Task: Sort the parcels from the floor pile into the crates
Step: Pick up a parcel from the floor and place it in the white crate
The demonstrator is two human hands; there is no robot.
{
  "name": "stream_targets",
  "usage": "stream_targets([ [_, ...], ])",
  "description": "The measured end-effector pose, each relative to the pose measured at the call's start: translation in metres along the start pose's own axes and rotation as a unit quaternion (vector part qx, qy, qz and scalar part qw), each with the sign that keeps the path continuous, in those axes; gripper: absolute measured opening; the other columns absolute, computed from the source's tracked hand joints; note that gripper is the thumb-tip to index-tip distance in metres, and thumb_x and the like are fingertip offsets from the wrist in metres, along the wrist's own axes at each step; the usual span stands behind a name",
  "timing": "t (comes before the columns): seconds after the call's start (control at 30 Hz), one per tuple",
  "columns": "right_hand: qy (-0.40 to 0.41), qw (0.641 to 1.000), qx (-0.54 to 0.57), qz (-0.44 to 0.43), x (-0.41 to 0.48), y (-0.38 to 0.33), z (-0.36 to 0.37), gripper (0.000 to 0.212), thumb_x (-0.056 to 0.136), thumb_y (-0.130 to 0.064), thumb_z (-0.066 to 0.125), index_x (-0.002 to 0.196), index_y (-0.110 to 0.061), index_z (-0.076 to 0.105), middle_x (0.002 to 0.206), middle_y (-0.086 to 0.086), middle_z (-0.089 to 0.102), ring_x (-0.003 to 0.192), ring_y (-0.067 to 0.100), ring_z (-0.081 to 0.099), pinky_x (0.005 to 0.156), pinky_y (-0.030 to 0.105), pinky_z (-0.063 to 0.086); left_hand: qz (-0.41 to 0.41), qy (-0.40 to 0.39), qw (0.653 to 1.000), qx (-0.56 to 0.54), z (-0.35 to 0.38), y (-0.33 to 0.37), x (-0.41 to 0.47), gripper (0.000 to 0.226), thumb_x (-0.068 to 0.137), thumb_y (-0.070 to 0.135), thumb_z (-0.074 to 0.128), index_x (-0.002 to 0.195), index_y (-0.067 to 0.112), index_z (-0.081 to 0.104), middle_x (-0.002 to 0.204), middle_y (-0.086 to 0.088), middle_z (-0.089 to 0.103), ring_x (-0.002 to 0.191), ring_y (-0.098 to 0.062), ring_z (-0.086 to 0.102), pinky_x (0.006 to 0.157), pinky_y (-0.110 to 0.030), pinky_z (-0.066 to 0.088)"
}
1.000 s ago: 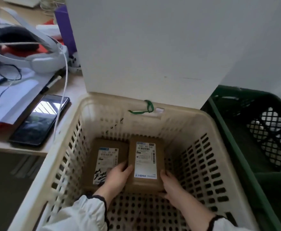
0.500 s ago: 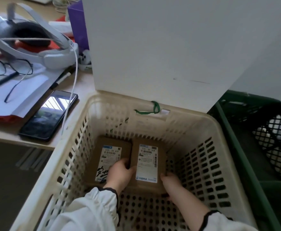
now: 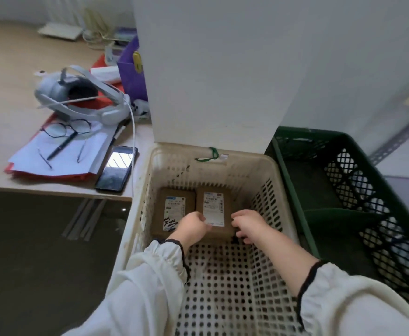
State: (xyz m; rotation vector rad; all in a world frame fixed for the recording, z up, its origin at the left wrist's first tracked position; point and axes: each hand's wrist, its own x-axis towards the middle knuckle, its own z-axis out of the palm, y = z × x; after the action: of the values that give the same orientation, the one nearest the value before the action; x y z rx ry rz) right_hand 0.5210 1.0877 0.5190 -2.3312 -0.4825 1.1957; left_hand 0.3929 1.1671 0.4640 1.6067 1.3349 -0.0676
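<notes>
The brown parcel [image 3: 212, 214] with the white label lies flat on the perforated floor of the cream crate [image 3: 147, 190], up at its 12 o'clock end. A second brown parcel [image 3: 174, 209] lies touching it at 9 o'clock, handwriting scrawled across the near end of its label. The person's right grip [image 3: 249, 224] has its thumb on top of the first parcel's near right corner and its fingers curled round the near edge, grasping it. The left grip [image 3: 193, 226] is curled at the near end of the seam between the two parcels, covering part of both; whether it actually holds anything I cannot tell. Both wrists come out of loose white sleeves with dark cuffs. A green tie [image 3: 210, 155] is looped on the crate's far rim, and a white panel [image 3: 222, 69] stands behind it. At 3 o'clock a dark green crate [image 3: 293, 190] sits just beside the cream one. At 9 to 10 o'clock the tabletop [image 3: 9, 81] carries a phone [image 3: 116, 168], glasses [image 3: 65, 129] and a pen [image 3: 61, 146] on papers, a white headset [image 3: 77, 98] and a purple bag [image 3: 132, 71].
</notes>
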Motion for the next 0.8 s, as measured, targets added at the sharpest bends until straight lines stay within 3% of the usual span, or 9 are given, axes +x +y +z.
stream_targets([
  [0.07, 0.002, 1.0, 0.006, -0.009, -0.033, -0.007, -0.007, 0.034, 0.093, -0.012, 0.044, 0.123, -0.019, 0.058, 0.093, 0.001, 0.058, 0.082, 0.021, 0.062, 0.073, 0.033, 0.054, 0.014, 0.009, 1.0, -0.008, -0.009, 0.011, -0.033, 0.041, 0.084, 0.031, 0.068, 0.119, 0.013, 0.059, 0.118, -0.005, 0.062, 0.1, -0.019, 0.058, 0.082, -0.026, 0.046],
  [0.17, -0.017, 0.999, 0.035, -0.023, -0.078, -0.01, -0.017, 0.034, 0.095, -0.014, 0.041, 0.126, -0.02, 0.056, 0.117, 0.003, 0.058, 0.085, 0.019, 0.061, 0.063, 0.029, 0.049, 0.018, 0.025, 0.999, -0.039, -0.019, 0.022, -0.079, 0.038, 0.083, 0.027, 0.069, 0.117, 0.011, 0.061, 0.112, -0.006, 0.065, 0.098, -0.02, 0.062, 0.082, -0.028, 0.051],
  [0.23, -0.034, 0.997, 0.065, -0.031, -0.102, -0.008, -0.024, 0.033, 0.096, -0.013, 0.04, 0.124, -0.019, 0.056, 0.117, 0.002, 0.059, 0.085, 0.018, 0.06, 0.059, 0.028, 0.046, 0.015, 0.036, 0.998, -0.058, -0.023, 0.029, -0.104, 0.037, 0.085, 0.024, 0.067, 0.119, 0.01, 0.059, 0.104, -0.005, 0.064, 0.087, -0.017, 0.064, 0.066, -0.02, 0.052],
  [0.33, -0.056, 0.993, 0.086, -0.066, -0.124, -0.005, -0.038, 0.03, 0.095, -0.013, 0.041, 0.119, -0.019, 0.057, 0.113, 0.002, 0.06, 0.091, 0.021, 0.061, 0.069, 0.031, 0.047, 0.023, 0.065, 0.993, -0.1, -0.025, 0.043, -0.135, 0.036, 0.089, 0.021, 0.063, 0.123, 0.009, 0.057, 0.094, -0.004, 0.06, 0.064, -0.008, 0.056, 0.037, -0.011, 0.039],
  [0.57, -0.11, 0.987, 0.022, -0.116, -0.156, -0.009, -0.045, 0.02, 0.092, -0.011, 0.047, 0.105, -0.019, 0.06, 0.104, 0.002, 0.058, 0.079, 0.02, 0.056, 0.083, 0.036, 0.048, -0.005, 0.144, 0.973, -0.179, -0.04, 0.041, -0.213, 0.035, 0.092, 0.023, 0.059, 0.126, 0.014, 0.056, 0.111, -0.005, 0.064, 0.079, -0.012, 0.061, 0.049, -0.018, 0.04],
  [0.7, -0.162, 0.969, -0.028, -0.185, -0.19, -0.022, -0.011, 0.023, 0.09, -0.011, 0.047, 0.106, -0.014, 0.063, 0.095, 0.008, 0.059, 0.067, 0.019, 0.052, 0.06, 0.025, 0.041, -0.024, 0.211, 0.947, -0.24, -0.061, 0.008, -0.271, 0.031, 0.09, 0.021, 0.06, 0.12, 0.013, 0.06, 0.099, -0.003, 0.065, 0.068, -0.009, 0.06, 0.041, -0.013, 0.042],
  [0.8, -0.23, 0.94, -0.069, -0.244, -0.231, -0.026, 0.033, 0.022, 0.086, -0.011, 0.05, 0.102, -0.015, 0.064, 0.092, 0.008, 0.06, 0.074, 0.022, 0.057, 0.057, 0.024, 0.038, -0.052, 0.275, 0.922, -0.269, -0.075, -0.036, -0.326, 0.031, 0.089, 0.024, 0.061, 0.119, 0.017, 0.06, 0.104, -0.003, 0.068, 0.07, -0.01, 0.062, 0.048, -0.019, 0.042],
])
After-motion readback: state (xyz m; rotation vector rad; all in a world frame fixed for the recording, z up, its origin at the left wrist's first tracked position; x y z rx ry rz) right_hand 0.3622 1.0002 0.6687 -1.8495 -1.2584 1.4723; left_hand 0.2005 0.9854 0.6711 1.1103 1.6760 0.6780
